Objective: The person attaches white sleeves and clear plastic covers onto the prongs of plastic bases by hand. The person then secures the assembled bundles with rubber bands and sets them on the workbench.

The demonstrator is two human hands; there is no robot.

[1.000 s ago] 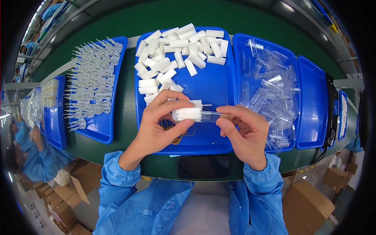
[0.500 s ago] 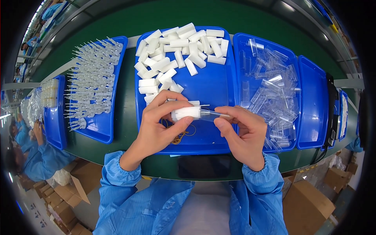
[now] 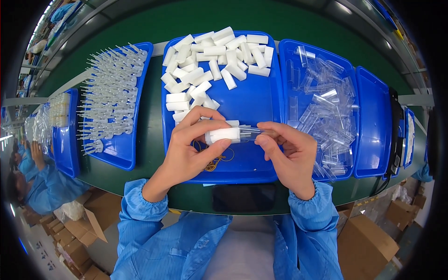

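My left hand (image 3: 183, 147) pinches a white foam block (image 3: 224, 135) with its thumb and fingers, above the front of the middle blue tray (image 3: 254, 105). A pale end piece shows at the block's left end, partly behind the fingers. From the right, a clear plastic sleeve (image 3: 251, 133) lies in line with the block and meets or overlaps its right end. The thumb and forefinger of my right hand (image 3: 295, 156) grip the sleeve's far end. How deep the block sits in the sleeve is hard to make out.
White foam blocks (image 3: 214, 51) are heaped in the middle tray, with yellowish rubber bands (image 3: 212, 164) near its front. Clear sleeves (image 3: 326, 109) fill the tray at right; white pronged parts (image 3: 112, 98) stand at left. A dark phone-like slab (image 3: 243, 198) lies at the edge. Another person sits far left.
The clear sleeve has come over the thin prong that stuck out from the block's right end. My right hand has turned slightly and its grip has shifted; my left hand stays nearly still.
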